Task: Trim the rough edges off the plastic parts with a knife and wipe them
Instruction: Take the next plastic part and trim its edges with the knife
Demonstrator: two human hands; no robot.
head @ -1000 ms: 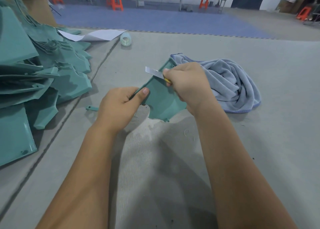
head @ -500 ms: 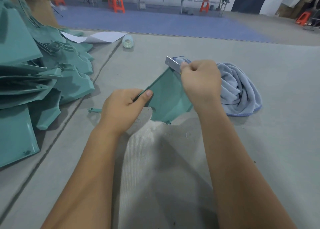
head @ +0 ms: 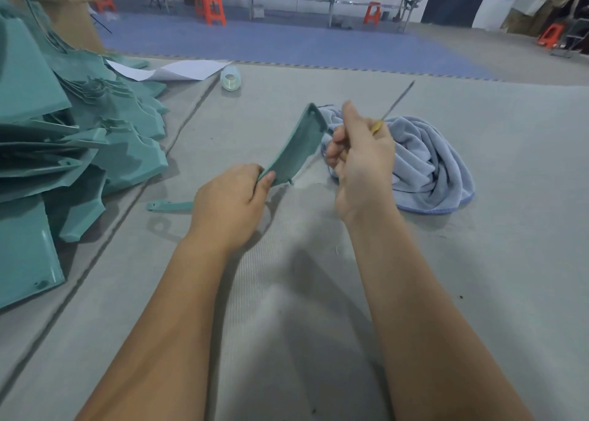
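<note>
My left hand (head: 228, 205) grips the near end of a teal plastic part (head: 294, 148), which stands tilted on edge above the grey table. To its right, my right hand (head: 358, 156) holds a knife (head: 395, 105) with a yellow handle; the thin blade points up and away to the right, clear of the part. A crumpled light-blue cloth (head: 427, 165) lies on the table just behind my right hand. A large heap of teal plastic parts (head: 73, 140) fills the left side.
A small teal offcut strip (head: 169, 205) lies left of my left hand. A roll of clear tape (head: 230, 78) and a white sheet (head: 178, 70) sit at the table's far edge. Orange stools and long benches stand on the blue floor beyond.
The knife has come off the part's far edge and swung up and to the right. The part has turned from lying flatter to standing on edge in my left hand.
</note>
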